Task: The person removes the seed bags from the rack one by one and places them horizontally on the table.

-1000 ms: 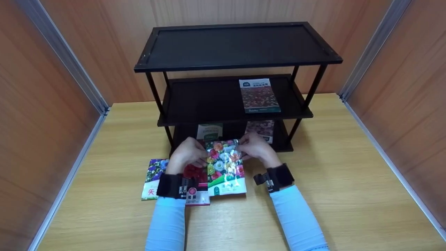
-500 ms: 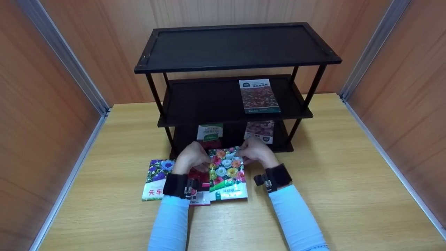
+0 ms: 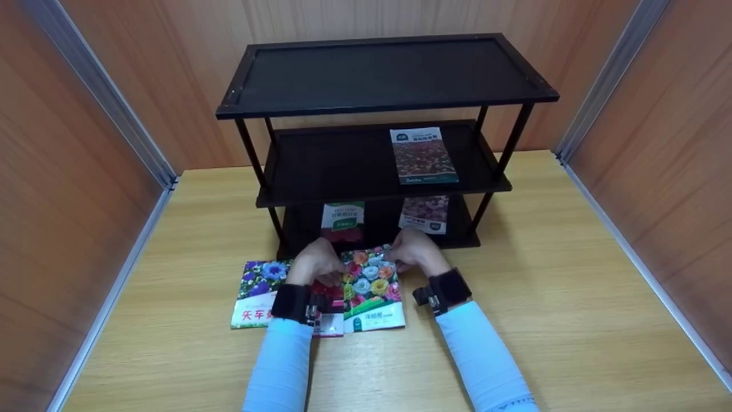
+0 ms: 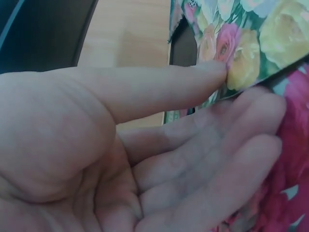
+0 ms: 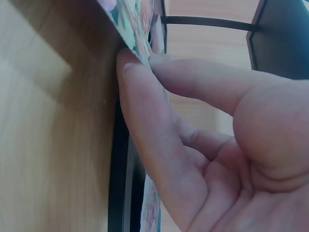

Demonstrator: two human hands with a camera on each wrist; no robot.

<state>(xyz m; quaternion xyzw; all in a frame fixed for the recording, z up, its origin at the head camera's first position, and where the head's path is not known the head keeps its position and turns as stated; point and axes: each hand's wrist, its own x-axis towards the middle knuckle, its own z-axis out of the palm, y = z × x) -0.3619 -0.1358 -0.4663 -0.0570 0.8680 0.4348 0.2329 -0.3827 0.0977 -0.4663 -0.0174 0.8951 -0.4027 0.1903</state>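
A seed packet (image 3: pixel 373 292) printed with multicoloured flowers is held by its two side edges in front of the black rack. On its left edge, my left hand (image 3: pixel 316 260) pinches it between thumb and fingers; the left wrist view shows the thumb on the printed face (image 4: pixel 270 38). Thumb and forefinger of my right hand (image 3: pixel 416 249) pinch the right edge, seen close in the right wrist view. Beneath my left hand lies a red-flowered packet (image 3: pixel 330 325), partly hidden by it. Left of that is a blue-flowered packet (image 3: pixel 254 292), its right side covered by my wrist.
The three-tier black rack (image 3: pixel 377 74) stands at the back. Its middle shelf bears a packet (image 3: pixel 424 157) at right; its bottom shelf holds a green-labelled packet (image 3: pixel 343 220) and a pinkish packet (image 3: pixel 424 216). Wooden walls (image 3: pixel 74 171) enclose the table (image 3: pixel 572 297).
Both hands have brought the multicoloured packet slightly down and toward me, and it looks flatter. More of the green-labelled packet shows. My left wrist has shifted a little right.
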